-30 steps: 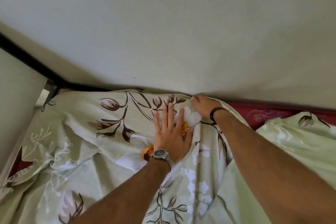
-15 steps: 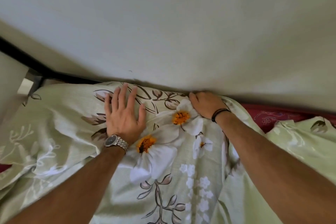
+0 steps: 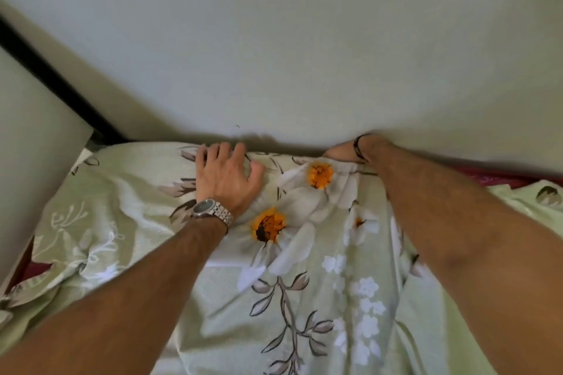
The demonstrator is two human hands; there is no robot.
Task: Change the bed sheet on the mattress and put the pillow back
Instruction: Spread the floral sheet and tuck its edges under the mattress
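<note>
A pale green bed sheet [image 3: 320, 298] printed with white and orange flowers lies rumpled over the mattress up to the wall. My left hand [image 3: 227, 175], with a metal watch on the wrist, presses flat on the sheet at the mattress's far edge, fingers spread. My right hand [image 3: 345, 152] is pushed down between the mattress edge and the wall; only its back and a black wristband show, and its fingers are hidden. Red mattress fabric [image 3: 499, 181] is bare at the far right. No pillow is in view.
A plain pale wall [image 3: 289, 39] rises directly behind the mattress. A black bed-frame bar [image 3: 58, 82] runs diagonally at the upper left beside a white panel [image 3: 33, 143]. A strip of red mattress [image 3: 33, 268] shows at the left edge.
My left hand slid left and up along the sheet to the far edge. My right hand sank deeper behind the mattress at the wall, so its fingers are now hidden.
</note>
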